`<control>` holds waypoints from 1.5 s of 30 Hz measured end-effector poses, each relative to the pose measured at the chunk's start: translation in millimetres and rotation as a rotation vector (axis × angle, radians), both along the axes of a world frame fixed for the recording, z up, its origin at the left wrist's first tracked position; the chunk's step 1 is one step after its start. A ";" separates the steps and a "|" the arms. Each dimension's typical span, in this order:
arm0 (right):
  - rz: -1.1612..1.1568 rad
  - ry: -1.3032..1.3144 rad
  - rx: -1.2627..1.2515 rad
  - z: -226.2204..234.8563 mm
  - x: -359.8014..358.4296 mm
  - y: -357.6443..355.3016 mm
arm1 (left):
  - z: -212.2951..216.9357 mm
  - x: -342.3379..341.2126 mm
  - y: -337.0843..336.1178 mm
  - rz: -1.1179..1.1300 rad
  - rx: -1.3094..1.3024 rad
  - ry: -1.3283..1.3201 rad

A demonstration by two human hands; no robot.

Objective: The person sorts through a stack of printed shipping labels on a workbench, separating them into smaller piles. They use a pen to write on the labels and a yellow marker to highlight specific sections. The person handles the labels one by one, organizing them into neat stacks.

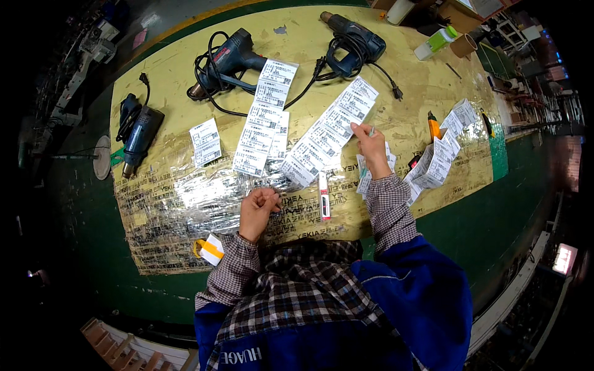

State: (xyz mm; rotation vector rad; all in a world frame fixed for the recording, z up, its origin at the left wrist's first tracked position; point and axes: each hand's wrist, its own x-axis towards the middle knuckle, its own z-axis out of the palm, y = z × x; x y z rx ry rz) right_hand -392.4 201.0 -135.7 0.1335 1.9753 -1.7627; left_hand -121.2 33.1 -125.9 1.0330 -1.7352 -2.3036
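Centrally on the table (405,80), slanting toward the far right corner: long strip of white labels (328,134). At its right side, right hand (372,148), thumb and fingertips at the strip's border; impossible to tell whether pinching or merely touching. Below its lower end, toward the near edge, left hand (258,213), fingers curled inward; impossible to tell whether empty. Between strip and near edge, slim white-and-red stick (324,196). Left of the strip, second label strip (257,133); farther left, short label piece (205,141). Toward the right edge, folded label strip (434,164) beside orange cutter (435,127). Along the far side, two corded heat guns (365,40); near the left edge, smaller heat gun (143,133). At the far right corner, green-capped bottle (435,43) beside brown tape roll (463,45).
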 end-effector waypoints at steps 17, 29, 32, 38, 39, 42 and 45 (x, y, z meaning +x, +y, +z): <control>0.842 0.309 0.211 55.1 194.3 -38.8 | 280.2 105.5 54.2 0.020 -0.989 1.129; 1.345 0.680 0.205 16.7 326.0 -142.5 | 45.4 237.1 -72.4 0.026 -1.137 -0.317; 1.454 0.686 0.352 7.6 336.5 -158.3 | -9.1 248.3 -81.9 -0.067 -1.279 -0.298; 1.474 0.629 0.403 4.8 338.0 -156.4 | -56.4 249.3 -92.2 -0.037 -1.138 -0.069; 1.467 0.491 0.375 -3.1 330.7 -153.7 | -29.6 239.1 -90.5 -0.073 -1.176 -0.002; 1.338 0.451 0.176 -14.0 333.3 -143.1 | -9.1 238.4 -87.7 -0.161 -1.215 -0.046; 1.401 0.625 0.146 -4.6 328.5 -139.0 | 11.1 225.3 -84.5 -0.158 -1.233 -0.006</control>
